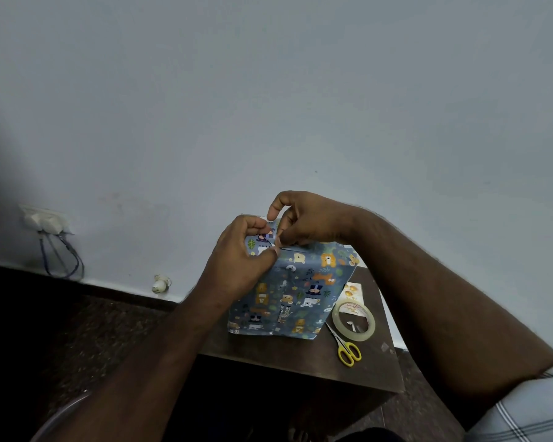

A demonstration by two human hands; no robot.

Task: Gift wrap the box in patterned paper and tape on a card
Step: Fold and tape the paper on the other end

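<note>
A box (288, 298) wrapped in blue paper printed with cartoon animals stands upright on a small dark wooden table (307, 355). Both hands work at its top left edge. My left hand (240, 260) pinches the paper flap there between thumb and curled fingers. My right hand (304, 221) reaches over the top from the right, its thumb and fingers pinching the same fold, index finger raised and bent. A small card (353, 290) with yellow shapes lies on the table to the right of the box, partly behind the tape roll.
A clear tape roll (354, 319) lies right of the box, with yellow-handled scissors (345, 347) in front of it. The table stands against a pale wall. A wall socket with cables (47, 223) is at the left, above a dark speckled floor.
</note>
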